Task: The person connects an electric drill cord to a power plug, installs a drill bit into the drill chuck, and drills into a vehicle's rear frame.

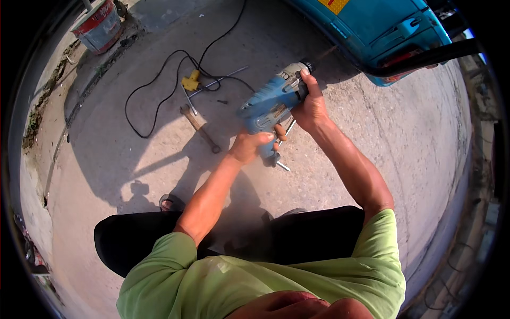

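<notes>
A blue power drill (270, 103) with a long thin bit is held pointing up and right, its tip by the lower edge of a turquoise machine (387, 27). My left hand (248, 146) is closed round the drill's handle. My right hand (311, 103) grips the drill's front, with the thumb along the body just behind the black chuck. Metal rods stick out from behind the drill. On the concrete beyond my left hand lie an open-end wrench (202, 132), a metal T-bar tool (212, 83), a yellow plug or socket piece (190, 81) and a small dark bolt or bit (222, 101).
A black cable (154, 125) loops across the concrete floor (404, 154). A dented bucket (100, 33) stands at the upper left, beside a cracked edge. A black bar (421, 59) runs along the machine's near side. My knees and sandaled feet are below.
</notes>
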A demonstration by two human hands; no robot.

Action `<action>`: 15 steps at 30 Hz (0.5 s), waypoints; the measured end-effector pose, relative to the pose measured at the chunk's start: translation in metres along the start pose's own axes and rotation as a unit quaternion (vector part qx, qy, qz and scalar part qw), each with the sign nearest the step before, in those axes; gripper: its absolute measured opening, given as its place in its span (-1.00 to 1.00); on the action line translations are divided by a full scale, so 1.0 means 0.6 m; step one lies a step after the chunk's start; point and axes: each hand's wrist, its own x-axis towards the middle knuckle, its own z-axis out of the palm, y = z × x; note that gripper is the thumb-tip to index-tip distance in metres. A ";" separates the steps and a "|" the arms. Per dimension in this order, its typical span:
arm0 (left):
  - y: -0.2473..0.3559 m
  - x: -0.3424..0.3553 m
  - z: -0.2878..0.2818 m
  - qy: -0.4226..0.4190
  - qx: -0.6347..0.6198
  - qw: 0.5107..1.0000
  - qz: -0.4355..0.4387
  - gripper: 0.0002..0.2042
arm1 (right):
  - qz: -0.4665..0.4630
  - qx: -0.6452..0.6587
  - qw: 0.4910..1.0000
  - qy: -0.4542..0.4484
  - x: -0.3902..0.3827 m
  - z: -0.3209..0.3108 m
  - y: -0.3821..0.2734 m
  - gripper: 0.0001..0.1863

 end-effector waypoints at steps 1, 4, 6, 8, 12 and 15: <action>-0.002 0.000 0.001 0.000 0.000 1.000 -0.001 -0.40 | 0.002 0.001 1.000 -0.006 -0.002 -0.003 -0.001 -0.43; -0.005 0.000 0.003 0.003 0.012 1.000 0.000 -0.40 | 0.006 0.002 1.000 -0.004 -0.005 -0.008 -0.002 -0.42; -0.006 0.002 0.006 0.012 0.015 1.000 0.007 -0.40 | 0.008 0.001 1.000 0.003 -0.002 -0.012 0.000 -0.41; -0.006 0.004 0.008 0.010 0.017 1.000 0.004 -0.40 | 0.006 0.008 1.000 0.001 0.003 -0.017 0.001 -0.40; -0.010 0.006 0.002 0.014 0.020 1.000 -0.001 -0.39 | 0.004 0.009 1.000 -0.003 0.004 -0.019 0.001 -0.41; -0.011 0.009 0.001 0.009 0.018 1.000 -0.002 -0.39 | 0.001 0.009 1.000 0.001 0.005 -0.020 -0.001 -0.40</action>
